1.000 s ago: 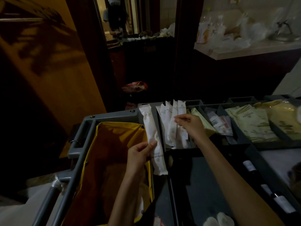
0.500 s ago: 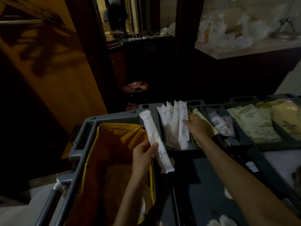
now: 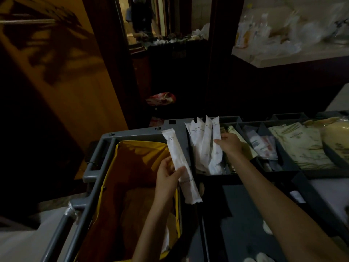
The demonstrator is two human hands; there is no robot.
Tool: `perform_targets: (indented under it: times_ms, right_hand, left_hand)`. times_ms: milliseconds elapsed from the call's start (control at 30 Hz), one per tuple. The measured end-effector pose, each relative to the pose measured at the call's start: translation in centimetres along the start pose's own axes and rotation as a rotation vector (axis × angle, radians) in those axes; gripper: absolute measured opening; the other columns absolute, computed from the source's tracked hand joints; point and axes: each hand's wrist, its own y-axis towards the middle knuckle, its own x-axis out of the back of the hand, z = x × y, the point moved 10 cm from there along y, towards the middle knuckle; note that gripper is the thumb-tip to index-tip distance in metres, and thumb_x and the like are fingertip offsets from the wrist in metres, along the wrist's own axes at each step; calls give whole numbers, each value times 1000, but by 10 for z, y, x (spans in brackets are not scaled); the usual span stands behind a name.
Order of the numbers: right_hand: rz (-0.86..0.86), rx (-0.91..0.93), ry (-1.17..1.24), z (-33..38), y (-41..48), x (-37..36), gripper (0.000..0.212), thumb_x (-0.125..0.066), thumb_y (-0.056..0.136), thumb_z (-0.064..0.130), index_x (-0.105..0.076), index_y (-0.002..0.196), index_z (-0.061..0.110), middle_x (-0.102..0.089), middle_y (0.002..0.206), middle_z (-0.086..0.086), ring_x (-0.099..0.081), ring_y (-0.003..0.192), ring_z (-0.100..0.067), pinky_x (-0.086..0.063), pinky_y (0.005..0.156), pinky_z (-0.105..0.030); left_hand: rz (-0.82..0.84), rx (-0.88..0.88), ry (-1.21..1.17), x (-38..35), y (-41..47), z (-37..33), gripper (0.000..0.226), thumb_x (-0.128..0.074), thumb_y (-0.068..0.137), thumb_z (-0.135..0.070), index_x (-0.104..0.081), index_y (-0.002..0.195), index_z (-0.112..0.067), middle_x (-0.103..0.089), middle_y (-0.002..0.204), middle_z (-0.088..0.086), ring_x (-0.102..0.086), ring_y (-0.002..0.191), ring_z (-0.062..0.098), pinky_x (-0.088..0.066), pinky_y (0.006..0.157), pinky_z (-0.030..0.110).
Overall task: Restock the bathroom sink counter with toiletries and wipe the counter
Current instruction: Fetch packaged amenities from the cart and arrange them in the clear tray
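Note:
My left hand (image 3: 168, 176) grips a long white wrapped toiletry packet (image 3: 179, 163), held slanted over the edge of the cart's yellow bag (image 3: 132, 167). Several more white packets (image 3: 204, 144) stand upright in a compartment of the grey cart tray (image 3: 175, 123). My right hand (image 3: 229, 143) reaches into that compartment and pinches the rightmost standing packet (image 3: 216, 133) with thumb and fingers. The bathroom counter (image 3: 294, 57), cluttered with bottles and plastic wrap, lies at the upper right, blurred.
Further tray compartments hold small sachets (image 3: 261, 146) and cream-coloured flat packs (image 3: 300, 146). A red bag (image 3: 160, 98) lies on the dark floor beyond the cart. A wooden door (image 3: 47, 82) fills the left. A mirror (image 3: 143, 17) reflects a person.
My right hand slid from the front of the standing packets to their right side and now pinches the rightmost one. My left hand kept its packet, shifting slightly.

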Motion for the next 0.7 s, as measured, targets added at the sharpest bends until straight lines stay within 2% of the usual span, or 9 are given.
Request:
perform_targets:
  times_ms: [100, 233, 300, 433, 500, 567, 633, 700]
  right_hand:
    - [-6, 9, 75, -1, -5, 7, 29, -62, 91, 10, -64, 118, 0, -64, 118, -18, -60, 104, -34, -47, 80, -35]
    - [-17, -15, 248, -2, -15, 14, 30, -62, 91, 7, -61, 121, 0, -62, 120, -16, -57, 110, -33, -46, 86, -35]
    - [-2, -5, 322, 2, -22, 17, 30, -62, 92, 9, -61, 121, 1, -62, 117, -14, -58, 105, -27, -45, 83, -33]
    - [48, 76, 411, 21, -43, 24, 20, -61, 92, 11, -63, 112, 7, -64, 103, -5, -60, 92, -16, -48, 71, -20]
    - [94, 136, 412, 31, -53, 25, 19, -63, 91, 13, -64, 109, 9, -67, 103, 0, -64, 92, -11, -51, 74, -17]
    - [169, 199, 398, 41, -62, 21, 25, -66, 89, 16, -65, 113, 9, -69, 108, 0, -66, 99, -13, -54, 83, -23]
    - [245, 275, 372, 53, -73, 18, 24, -65, 90, 17, -66, 113, 14, -70, 109, 1, -67, 100, -11, -54, 84, -24]
    - [283, 368, 341, 68, -84, 18, 20, -64, 91, 15, -67, 110, 18, -71, 104, 3, -67, 95, -5, -53, 78, -17]
  left_hand:
    - [22, -13, 4, -2, 1, -1, 44, -66, 86, -10, -52, 128, -14, -66, 112, 1, -67, 96, 14, -57, 73, 25]
    - [53, -21, -16, -6, -2, -2, 42, -62, 90, -13, -52, 130, -21, -67, 115, 3, -68, 97, 16, -56, 86, 42]
    - [77, -20, -22, -10, -2, -3, 41, -58, 93, -18, -50, 132, -28, -65, 118, 5, -69, 95, 20, -57, 83, 44]
    - [173, 29, -3, -20, -1, -7, 46, -54, 95, -15, -45, 139, -26, -62, 120, 8, -70, 77, 16, -55, 59, 23]
    - [249, -4, 190, -25, -2, -15, 55, -61, 91, -17, -41, 141, -28, -53, 127, -5, -62, 91, 10, -50, 58, 16]
    - [326, -29, 347, -28, -1, -18, 66, -69, 85, -17, -38, 140, -34, -43, 124, -13, -47, 110, 11, -46, 73, 19]
    - [406, -15, 443, -30, 0, -17, 70, -72, 81, -12, -40, 138, -36, -43, 129, -10, -42, 120, 14, -45, 82, 25]
    - [473, -14, 541, -33, -2, -19, 68, -73, 80, -11, -44, 137, -35, -46, 134, -2, -46, 120, 18, -48, 78, 22]
